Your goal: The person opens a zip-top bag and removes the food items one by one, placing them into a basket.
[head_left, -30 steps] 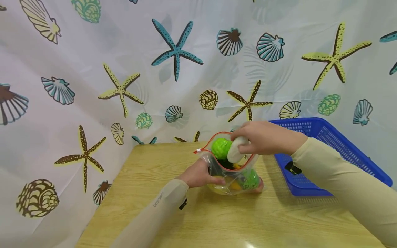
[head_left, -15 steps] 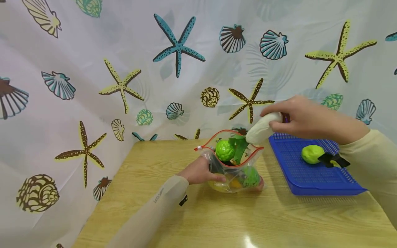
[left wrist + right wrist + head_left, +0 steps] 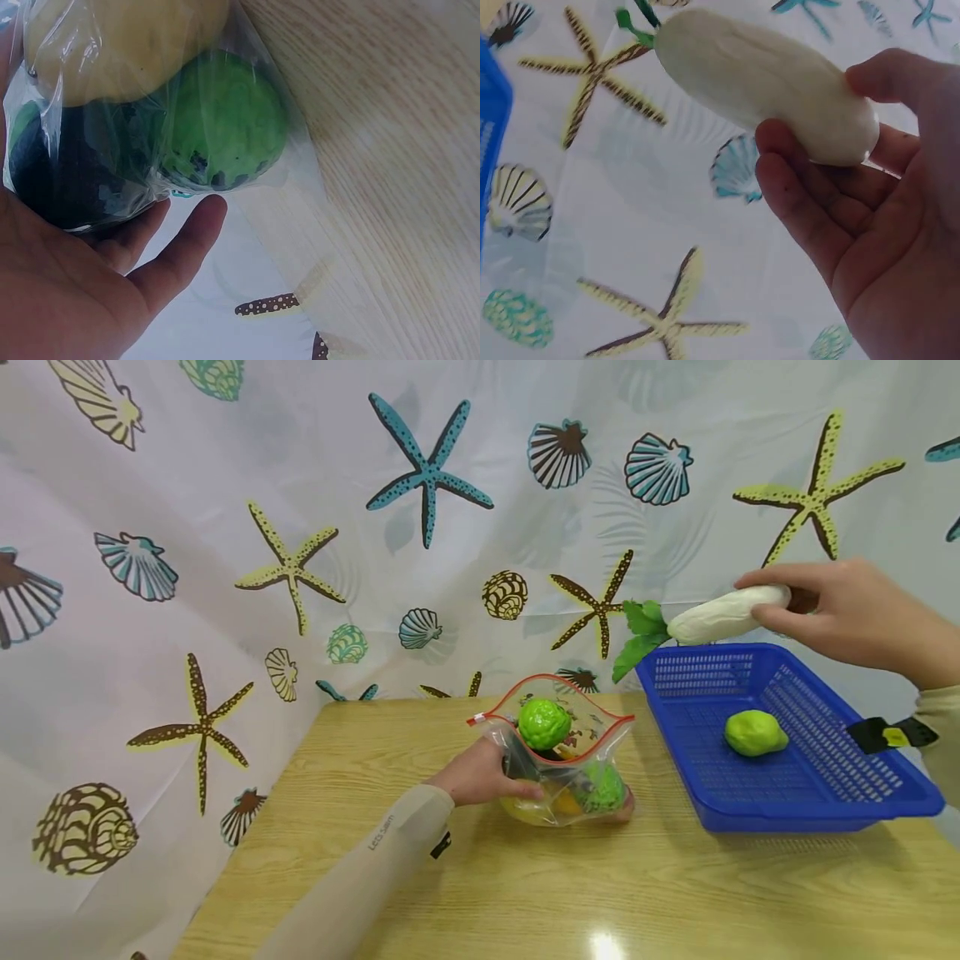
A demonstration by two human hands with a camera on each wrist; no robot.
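Note:
My right hand (image 3: 855,614) grips the thick end of a white radish (image 3: 716,617) by fingers and thumb. The radish is raised near the back of the blue basket, its green leaves (image 3: 641,635) pointing left; the right wrist view shows its smooth pale body (image 3: 757,82). My left hand (image 3: 483,774) holds a clear zip bag (image 3: 558,814), thumb on the near side, some fingers hidden behind it. The red-edged mouth of the bag gapes. A bumpy green fruit (image 3: 543,723) shows in the mouth; a yellowish piece (image 3: 127,45) and a round green one (image 3: 225,120) press against the plastic.
The blue basket (image 3: 780,820) stands on the right of the wooden table (image 3: 360,760), with one yellow-green lemon-shaped fruit (image 3: 753,732) inside. A white curtain (image 3: 457,585) printed with starfish and shells hangs close behind the table and along its left side.
My right hand has drawn the white radish up out of the bag's mouth and carried it right, toward the blue basket. My left hand stays on the bag.

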